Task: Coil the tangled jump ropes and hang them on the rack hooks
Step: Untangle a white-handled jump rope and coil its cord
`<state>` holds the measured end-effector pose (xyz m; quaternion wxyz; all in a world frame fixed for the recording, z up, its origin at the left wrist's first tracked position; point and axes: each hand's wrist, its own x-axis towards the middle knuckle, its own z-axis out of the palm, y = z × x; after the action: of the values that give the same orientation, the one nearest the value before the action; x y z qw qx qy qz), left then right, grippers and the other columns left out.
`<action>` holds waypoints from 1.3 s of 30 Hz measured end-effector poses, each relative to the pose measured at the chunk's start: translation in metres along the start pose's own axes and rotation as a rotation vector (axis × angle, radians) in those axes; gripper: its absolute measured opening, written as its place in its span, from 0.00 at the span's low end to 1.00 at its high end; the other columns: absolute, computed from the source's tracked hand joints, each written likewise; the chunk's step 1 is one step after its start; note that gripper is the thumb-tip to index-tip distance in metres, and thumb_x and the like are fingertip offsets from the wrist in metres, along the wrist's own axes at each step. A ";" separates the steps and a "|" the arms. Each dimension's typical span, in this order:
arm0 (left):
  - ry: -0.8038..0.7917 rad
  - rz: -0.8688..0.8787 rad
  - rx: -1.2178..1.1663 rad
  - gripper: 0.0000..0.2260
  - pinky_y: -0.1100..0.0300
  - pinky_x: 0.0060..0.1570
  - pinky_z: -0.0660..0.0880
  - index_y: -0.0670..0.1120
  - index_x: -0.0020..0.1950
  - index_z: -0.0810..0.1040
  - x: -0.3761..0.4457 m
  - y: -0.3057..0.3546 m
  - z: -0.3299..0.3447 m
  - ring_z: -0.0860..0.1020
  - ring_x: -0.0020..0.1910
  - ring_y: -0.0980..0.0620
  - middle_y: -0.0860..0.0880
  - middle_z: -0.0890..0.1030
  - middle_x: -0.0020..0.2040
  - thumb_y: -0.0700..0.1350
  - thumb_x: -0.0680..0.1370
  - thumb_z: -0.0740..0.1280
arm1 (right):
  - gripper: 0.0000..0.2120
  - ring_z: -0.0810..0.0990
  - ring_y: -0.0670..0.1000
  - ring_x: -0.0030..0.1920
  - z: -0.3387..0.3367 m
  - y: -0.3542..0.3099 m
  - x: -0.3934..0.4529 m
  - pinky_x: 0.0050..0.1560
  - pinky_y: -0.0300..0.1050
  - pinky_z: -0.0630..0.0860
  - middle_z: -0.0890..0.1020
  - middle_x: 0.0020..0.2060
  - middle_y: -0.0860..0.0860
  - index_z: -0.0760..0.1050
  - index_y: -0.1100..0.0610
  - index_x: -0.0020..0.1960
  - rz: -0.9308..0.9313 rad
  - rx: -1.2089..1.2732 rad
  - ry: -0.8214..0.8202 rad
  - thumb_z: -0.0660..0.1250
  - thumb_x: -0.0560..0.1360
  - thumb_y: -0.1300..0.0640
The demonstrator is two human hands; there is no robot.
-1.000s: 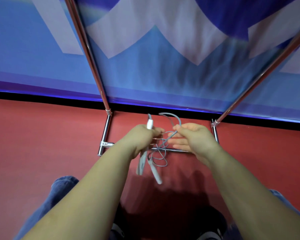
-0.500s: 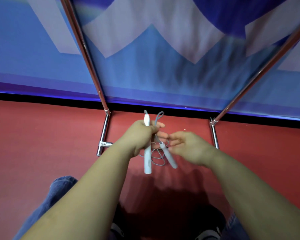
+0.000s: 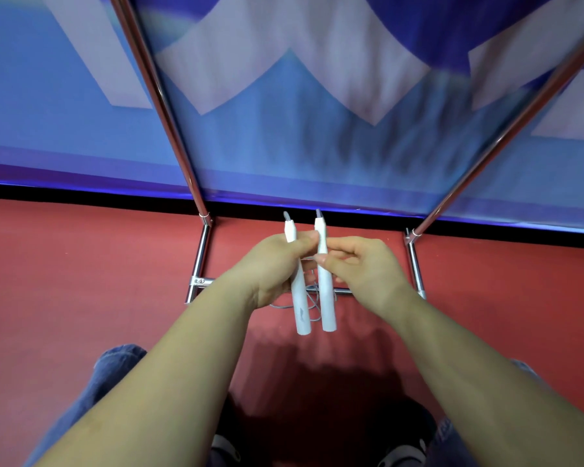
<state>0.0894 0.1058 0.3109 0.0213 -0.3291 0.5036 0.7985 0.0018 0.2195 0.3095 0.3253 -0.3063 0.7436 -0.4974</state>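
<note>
- The left hand [image 3: 277, 264] grips one white jump-rope handle [image 3: 297, 291] in a closed fist; the right hand [image 3: 358, 264] pinches the second white handle [image 3: 326, 291] between thumb and fingers. The two handles stand side by side, nearly upright and almost touching, above the red floor [image 3: 81, 281].
- The thin grey cord [image 3: 312, 303] hangs below and behind the handles in loose loops, mostly hidden by them; whether it is free of knots cannot be told.
- Risk: if the hands lift or part now, the slack loops may catch on the low chrome crossbar [image 3: 343, 291] of the rack base, which lies right under them.
- Risk: the right hand's hold looks light, a pinch rather than a full grip, so a tug from a snagged cord could pull that handle out.
- Risk: winding the cord while kinks remain would likely lock the tangle into the coil.
- Edges: the left chrome upright [image 3: 155, 96] and the right chrome upright [image 3: 506, 136] slant up on either side; the blue-and-white wall [image 3: 317, 146] closes the far side close behind the rack.
- Open room: floor lies free to the left and right of the rack base, and there is space between the uprights above the hands. No hooks show in this view, so the hanging point must be higher, out of sight.
- Near side: the person's knees in blue jeans [image 3: 115, 365] and shoes limit room downward and toward the body.
</note>
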 end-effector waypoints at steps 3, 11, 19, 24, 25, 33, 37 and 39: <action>-0.005 -0.036 -0.043 0.13 0.58 0.51 0.79 0.39 0.56 0.78 -0.003 0.002 0.002 0.83 0.45 0.50 0.44 0.84 0.50 0.46 0.82 0.59 | 0.12 0.84 0.53 0.41 0.004 0.000 -0.001 0.49 0.50 0.80 0.85 0.40 0.54 0.80 0.43 0.44 0.002 -0.009 0.065 0.72 0.71 0.61; -0.041 -0.056 -0.109 0.11 0.57 0.43 0.82 0.39 0.49 0.78 -0.009 0.007 0.002 0.82 0.37 0.49 0.45 0.83 0.38 0.46 0.81 0.61 | 0.10 0.70 0.37 0.38 -0.001 0.000 0.002 0.44 0.30 0.69 0.67 0.40 0.43 0.81 0.53 0.56 -0.173 -0.374 0.039 0.64 0.77 0.57; -0.353 -0.162 0.051 0.09 0.47 0.52 0.74 0.41 0.44 0.79 -0.016 0.007 -0.001 0.78 0.31 0.48 0.48 0.70 0.29 0.46 0.74 0.65 | 0.15 0.74 0.43 0.59 -0.020 -0.015 0.007 0.62 0.36 0.66 0.76 0.60 0.48 0.70 0.47 0.65 0.067 0.170 0.060 0.54 0.82 0.57; -0.480 -0.218 0.083 0.11 0.58 0.34 0.76 0.45 0.37 0.82 -0.023 0.013 0.001 0.70 0.27 0.52 0.49 0.68 0.27 0.45 0.75 0.63 | 0.17 0.77 0.49 0.44 -0.014 -0.019 0.005 0.52 0.42 0.74 0.80 0.39 0.52 0.77 0.57 0.44 0.101 0.144 -0.121 0.52 0.82 0.54; -0.467 -0.224 0.083 0.11 0.60 0.32 0.74 0.46 0.36 0.82 -0.023 0.014 0.001 0.68 0.26 0.53 0.49 0.67 0.27 0.45 0.74 0.63 | 0.18 0.74 0.50 0.38 -0.014 -0.020 0.005 0.47 0.46 0.74 0.76 0.33 0.52 0.74 0.58 0.38 0.101 0.068 -0.108 0.53 0.82 0.53; -0.411 -0.236 0.136 0.07 0.61 0.30 0.77 0.43 0.48 0.79 -0.023 0.013 -0.004 0.75 0.28 0.53 0.48 0.77 0.32 0.42 0.73 0.66 | 0.20 0.66 0.44 0.26 -0.038 -0.012 0.019 0.37 0.43 0.71 0.69 0.27 0.47 0.67 0.54 0.32 0.190 0.068 0.309 0.56 0.81 0.51; -0.336 -0.259 0.181 0.06 0.63 0.29 0.77 0.46 0.50 0.80 -0.021 0.011 -0.002 0.74 0.28 0.55 0.49 0.79 0.33 0.41 0.78 0.64 | 0.20 0.66 0.46 0.24 -0.049 -0.001 0.023 0.43 0.50 0.72 0.68 0.25 0.46 0.68 0.54 0.32 0.214 0.077 0.400 0.56 0.81 0.50; -0.298 -0.236 0.200 0.04 0.67 0.25 0.72 0.46 0.48 0.80 -0.020 0.010 -0.001 0.70 0.26 0.56 0.50 0.76 0.31 0.43 0.77 0.66 | 0.20 0.66 0.42 0.21 -0.048 0.000 0.023 0.42 0.48 0.72 0.68 0.23 0.44 0.69 0.53 0.32 0.211 0.094 0.408 0.56 0.81 0.50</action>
<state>0.1022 0.1060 0.3293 0.2212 -0.2604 0.5297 0.7763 -0.0504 0.2276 0.3194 0.2324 -0.1048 0.7979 -0.5462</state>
